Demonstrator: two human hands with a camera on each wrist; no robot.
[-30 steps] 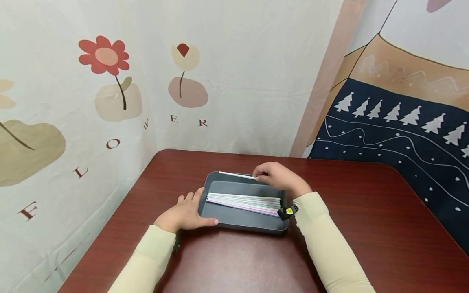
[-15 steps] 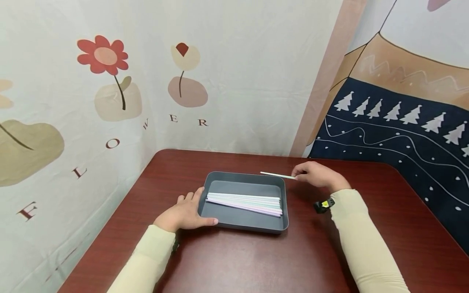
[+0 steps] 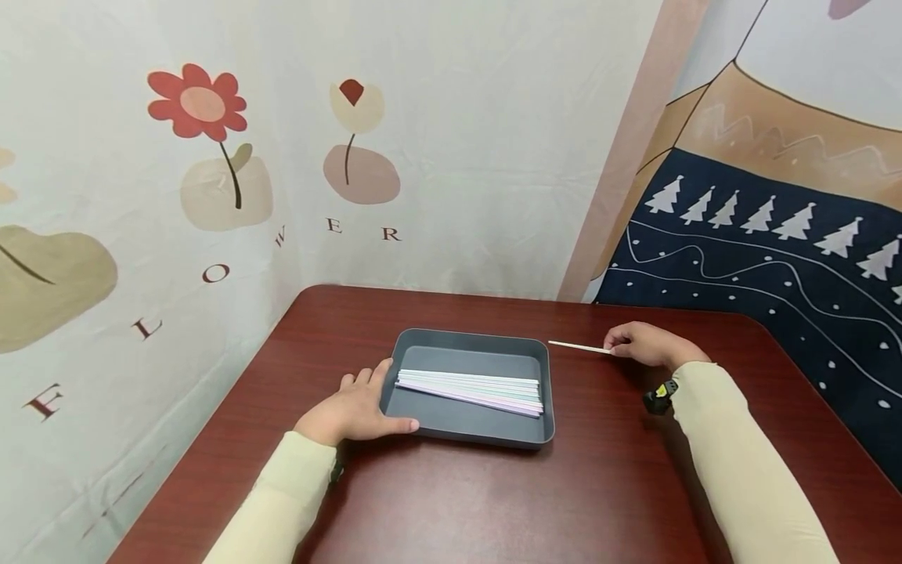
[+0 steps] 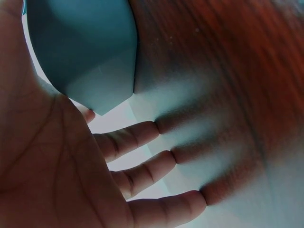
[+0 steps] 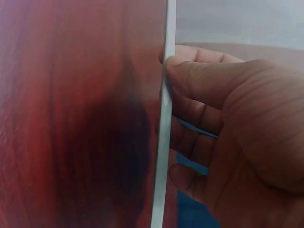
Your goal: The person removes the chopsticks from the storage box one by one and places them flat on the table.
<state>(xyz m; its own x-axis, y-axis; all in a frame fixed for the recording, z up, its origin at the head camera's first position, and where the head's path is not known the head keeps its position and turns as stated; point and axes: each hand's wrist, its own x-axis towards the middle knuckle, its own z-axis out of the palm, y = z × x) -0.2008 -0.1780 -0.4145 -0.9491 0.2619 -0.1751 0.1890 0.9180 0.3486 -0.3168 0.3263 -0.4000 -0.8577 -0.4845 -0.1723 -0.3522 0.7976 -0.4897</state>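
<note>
Pinching over the table (image 3: 479, 501), the right hand (image 3: 644, 343) is right of the tray (image 3: 468, 359), whose left end the spread left hand (image 3: 355, 410) touches; a push there could shift it and the sticks (image 3: 468, 382) inside. That pinch holds one stick (image 3: 579, 347), its tip just beside the tray's far right corner: too light a hold could let it swivel and snag.

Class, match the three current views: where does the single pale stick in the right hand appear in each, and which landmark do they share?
Head: pale stick right of centre, just beyond the tray, pinched by the right hand.
Left wrist: not in this picture.
Right wrist: near-vertical, from top edge to bottom edge, just right of centre.
Shared landmark: the reddish-brown table.
</note>
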